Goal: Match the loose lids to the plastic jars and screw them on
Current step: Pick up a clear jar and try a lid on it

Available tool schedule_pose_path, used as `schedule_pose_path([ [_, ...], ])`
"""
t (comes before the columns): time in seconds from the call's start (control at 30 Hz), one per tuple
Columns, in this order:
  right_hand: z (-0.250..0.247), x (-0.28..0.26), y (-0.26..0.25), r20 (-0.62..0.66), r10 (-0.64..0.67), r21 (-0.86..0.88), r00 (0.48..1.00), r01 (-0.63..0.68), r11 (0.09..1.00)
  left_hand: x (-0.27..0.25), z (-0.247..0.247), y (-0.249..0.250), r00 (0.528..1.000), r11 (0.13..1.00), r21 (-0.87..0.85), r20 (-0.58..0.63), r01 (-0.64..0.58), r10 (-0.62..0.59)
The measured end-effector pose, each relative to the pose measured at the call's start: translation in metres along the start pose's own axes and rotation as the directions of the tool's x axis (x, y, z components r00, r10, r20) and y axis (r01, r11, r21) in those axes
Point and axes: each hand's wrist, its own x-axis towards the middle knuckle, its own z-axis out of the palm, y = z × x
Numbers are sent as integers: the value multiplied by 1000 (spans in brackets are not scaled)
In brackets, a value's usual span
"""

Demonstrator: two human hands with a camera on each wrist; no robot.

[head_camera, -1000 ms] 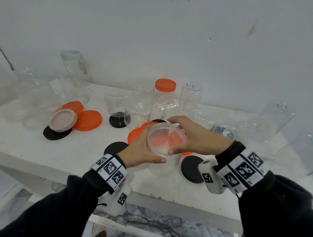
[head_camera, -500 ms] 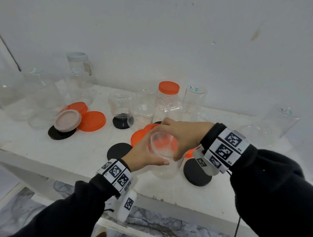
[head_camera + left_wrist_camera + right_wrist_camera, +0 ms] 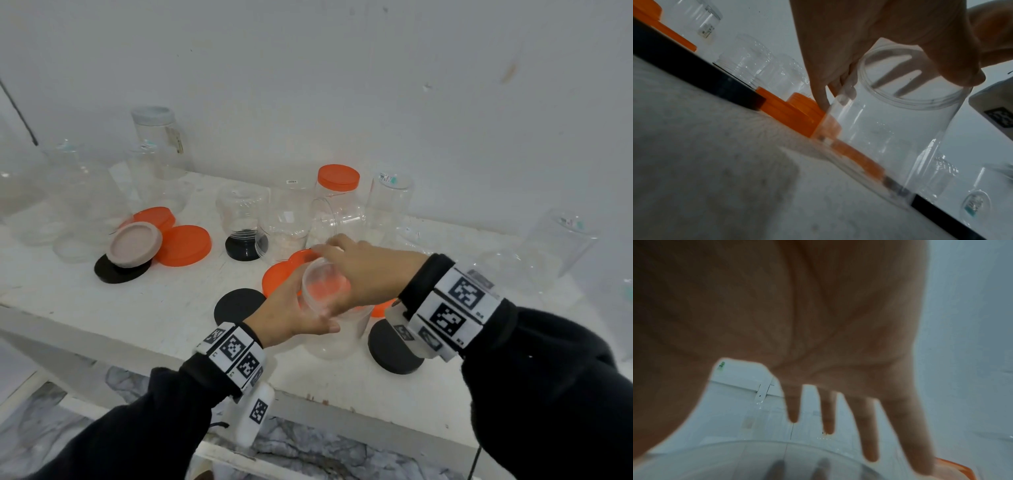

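Two hands meet at one clear plastic jar [image 3: 334,329] standing upright on the white table [image 3: 164,308]: the left hand [image 3: 291,313] wraps its side, the right hand [image 3: 366,270] clamps a transparent lid [image 3: 323,286] onto its mouth.

Clear plastic jar [image 3: 334,329], upright on worktop [image 3: 164,308], clear lid [image 3: 323,286] at mouth; orange lids [image 3: 183,245], black lids [image 3: 394,347] loose around.

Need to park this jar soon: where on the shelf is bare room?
Bare shelf lies front-left, between the black lid under the pink lid and the loose black lid. Crowded: the orange lids behind the held jar, and the back row of jars.
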Motion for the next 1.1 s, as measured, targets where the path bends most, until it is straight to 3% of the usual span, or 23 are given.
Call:
schedule_pose_path([
  [0.07, -4, 0, 1, 68, -98, 11, 993, 97, 995, -1, 0, 1, 1000, 1000, 29, -6, 6, -6],
  [0.13, -2, 2, 1, 61, -106, 2, 992, 106, 994, -1, 1, 1, 1000, 999, 42, -1, 13, -12],
  [0.27, 13, 4, -14, -168, 73, -128, 983, -95, 987, -2, 1, -2, 1000, 1000, 4, 10, 18, -18],
  [0.33, 17, 6, -19, -210, 125, -207, 970, -169, 964, -2, 1, -3, 1000, 1000, 7, 12, 17, -17],
  [0.47, -2, -2, -5, 52, 12, 0, 999, -12, 1000, 0, 0, -3, 1000, 1000, 21, 19, -5, 5],
  [0.53, -7, -4, 1, 102, -60, 19, 993, 58, 998, 0, -1, -3, 999, 999, 43, 33, -8, 7],
  [0.73, 3, 0, 1, -82, -45, -45, 996, 42, 998, 1, 0, -4, 999, 998, 58, 38, -26, 23],
  [0.83, 4, 0, 3, -95, -73, -101, 993, 63, 993, 1, -1, -5, 1000, 998, 60, 23, -13, 12],
  [0.97, 6, -3, 10, -64, -130, -45, 989, 127, 991, 1, -2, -3, 999, 998, 53, 44, -21, 18],
  [1.1, 15, -6, 9, -163, -123, -96, 979, 109, 989, 0, 0, -3, 1000, 999, 25, 21, -20, 20],
])
